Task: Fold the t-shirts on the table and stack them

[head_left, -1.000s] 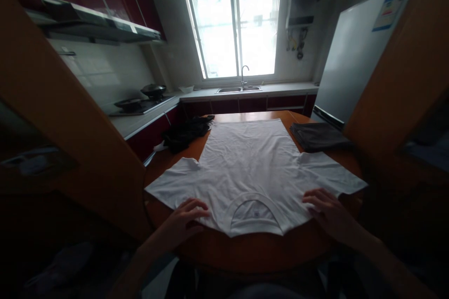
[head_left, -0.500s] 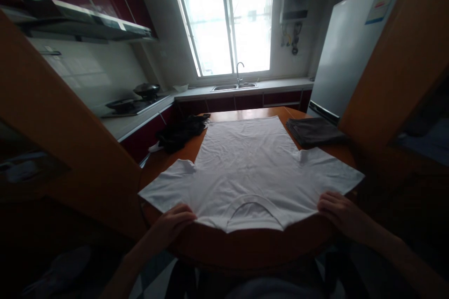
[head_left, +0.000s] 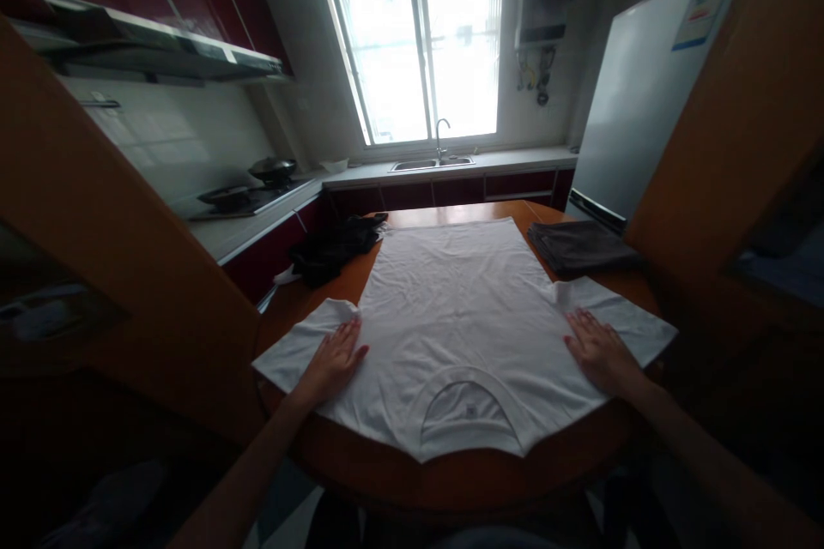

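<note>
Round orange-brown wooden desk [head_left: 476, 475] carries a white short-sleeved T-shirt [head_left: 454, 309], spread flat. Left hand [head_left: 333, 360] and right hand [head_left: 598, 350] lie palm-down on it near the sleeves, fingers extended, grasping nothing; uneven pressure could drag in creases. Count: one T-shirt, two hands, one crumpled black fabric heap [head_left: 335, 250], one folded dark-grey fabric pile [head_left: 576, 246].

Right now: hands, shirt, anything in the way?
Left hand, right hand open, palms down on white shirt. Shirt spread flat, collar at near side. Black cloth, folded dark cloth beside it.
</note>
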Action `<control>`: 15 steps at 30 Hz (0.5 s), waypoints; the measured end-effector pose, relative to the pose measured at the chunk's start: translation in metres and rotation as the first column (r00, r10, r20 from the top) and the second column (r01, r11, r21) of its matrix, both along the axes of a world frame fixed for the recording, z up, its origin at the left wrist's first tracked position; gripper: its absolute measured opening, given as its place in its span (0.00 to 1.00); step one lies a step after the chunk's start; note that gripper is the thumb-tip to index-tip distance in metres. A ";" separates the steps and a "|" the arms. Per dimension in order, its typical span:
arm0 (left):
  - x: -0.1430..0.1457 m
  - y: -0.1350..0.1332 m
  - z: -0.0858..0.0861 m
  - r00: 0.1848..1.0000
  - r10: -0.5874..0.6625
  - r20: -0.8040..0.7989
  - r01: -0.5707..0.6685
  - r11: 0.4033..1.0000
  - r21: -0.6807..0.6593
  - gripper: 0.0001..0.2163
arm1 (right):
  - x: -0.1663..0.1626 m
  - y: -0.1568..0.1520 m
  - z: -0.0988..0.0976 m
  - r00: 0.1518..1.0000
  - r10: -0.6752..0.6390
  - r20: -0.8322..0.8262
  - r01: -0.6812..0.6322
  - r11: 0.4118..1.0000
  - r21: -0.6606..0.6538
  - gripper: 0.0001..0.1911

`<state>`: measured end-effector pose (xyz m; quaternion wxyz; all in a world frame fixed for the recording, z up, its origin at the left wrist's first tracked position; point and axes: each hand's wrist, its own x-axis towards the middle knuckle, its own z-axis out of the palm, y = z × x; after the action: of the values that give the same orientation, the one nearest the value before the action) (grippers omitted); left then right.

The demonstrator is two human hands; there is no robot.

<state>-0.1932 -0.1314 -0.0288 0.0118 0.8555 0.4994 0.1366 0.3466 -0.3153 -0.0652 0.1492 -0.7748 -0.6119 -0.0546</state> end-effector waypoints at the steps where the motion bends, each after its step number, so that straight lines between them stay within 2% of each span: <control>1: -0.006 0.002 -0.006 1.000 0.015 -0.025 -0.015 1.000 -0.008 0.31 | 0.004 -0.003 -0.005 1.000 -0.028 0.004 0.028 1.000 -0.011 0.31; 4: -0.007 0.008 -0.012 0.996 0.073 -0.053 -0.074 0.997 -0.011 0.33 | 0.005 0.000 -0.007 0.997 -0.082 -0.009 0.082 0.997 -0.012 0.35; 6: 0.015 0.018 -0.007 0.997 0.057 -0.057 -0.057 0.998 0.003 0.34 | -0.009 0.019 0.004 0.999 -0.034 -0.022 0.034 0.999 -0.012 0.36; 8: 0.057 0.033 0.003 0.996 -0.050 -0.074 0.049 0.999 -0.023 0.34 | -0.035 0.053 0.021 0.994 0.096 -0.043 -0.098 0.994 -0.046 0.36; 10: 0.109 0.053 0.014 0.986 -0.142 -0.091 0.131 0.984 -0.118 0.32 | -0.067 0.097 0.037 0.967 0.231 -0.111 -0.246 0.958 -0.145 0.35; 13: 0.186 0.086 0.026 0.980 -0.171 -0.106 0.151 0.974 -0.169 0.31 | -0.113 0.166 0.054 0.913 0.363 -0.185 -0.399 0.887 -0.232 0.35; 15: 0.222 0.110 0.027 0.982 -0.164 -0.099 0.142 0.970 -0.196 0.29 | -0.133 0.206 0.058 0.903 0.385 -0.189 -0.421 0.880 -0.219 0.33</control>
<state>0.0292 -0.0219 -0.0016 0.0746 0.8929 0.4424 0.0384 0.2140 -0.1097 -0.0072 0.0990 -0.6448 -0.7497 0.1111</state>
